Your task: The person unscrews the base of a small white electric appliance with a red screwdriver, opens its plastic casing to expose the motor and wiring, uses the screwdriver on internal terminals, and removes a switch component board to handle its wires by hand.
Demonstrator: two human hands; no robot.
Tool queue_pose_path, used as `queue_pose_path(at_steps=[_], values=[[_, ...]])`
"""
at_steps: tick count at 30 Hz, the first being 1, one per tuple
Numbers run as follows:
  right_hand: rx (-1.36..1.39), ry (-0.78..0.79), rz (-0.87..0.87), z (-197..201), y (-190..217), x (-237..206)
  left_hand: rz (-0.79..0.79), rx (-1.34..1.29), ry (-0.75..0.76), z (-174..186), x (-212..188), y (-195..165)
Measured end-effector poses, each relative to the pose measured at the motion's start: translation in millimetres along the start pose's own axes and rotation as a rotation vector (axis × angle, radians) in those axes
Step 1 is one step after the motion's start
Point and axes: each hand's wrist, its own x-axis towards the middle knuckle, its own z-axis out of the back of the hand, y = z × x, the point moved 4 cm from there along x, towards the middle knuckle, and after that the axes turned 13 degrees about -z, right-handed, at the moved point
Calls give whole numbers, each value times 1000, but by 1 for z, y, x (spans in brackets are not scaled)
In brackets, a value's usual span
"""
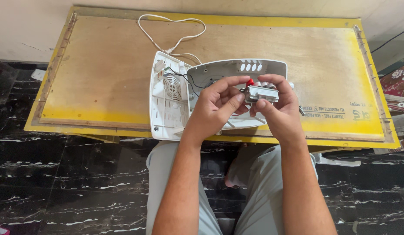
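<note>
A low plywood board table [102, 78] with yellow edges stands on a black marbled floor [67, 174], with a white cable [167, 32] curling at its far side. The opened white plastic housing [236, 69] lies on it in two halves, the left half [169, 102] showing a round fan grille (thin wires run between them). Above the housing, the left hand [212, 106] and right hand [278, 106] pinch closed on a small grey metal switch unit [262, 93] with a red tip, its long axis running left to right.

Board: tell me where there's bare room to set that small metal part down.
The board is bare on its left half, between the left edge and the white casing, and on the right, between the grey cover and the right edge. The back strip holds only the white cord. The middle is crowded.
</note>
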Motion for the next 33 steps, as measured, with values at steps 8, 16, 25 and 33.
queue_pose_path(at_steps=[8,16,25,33], values=[[-168,-48,19,0,2,3,1,125,-8,5,0,-1],[-357,-73,104,-5,3,3,-17,236,51,6,0,-12],[-402,-69,83,-7,9,3,5,335,95,7,-1,-13],[-532,-110,114,-4,14,-1,-37,272,69,14,-3,-1]])
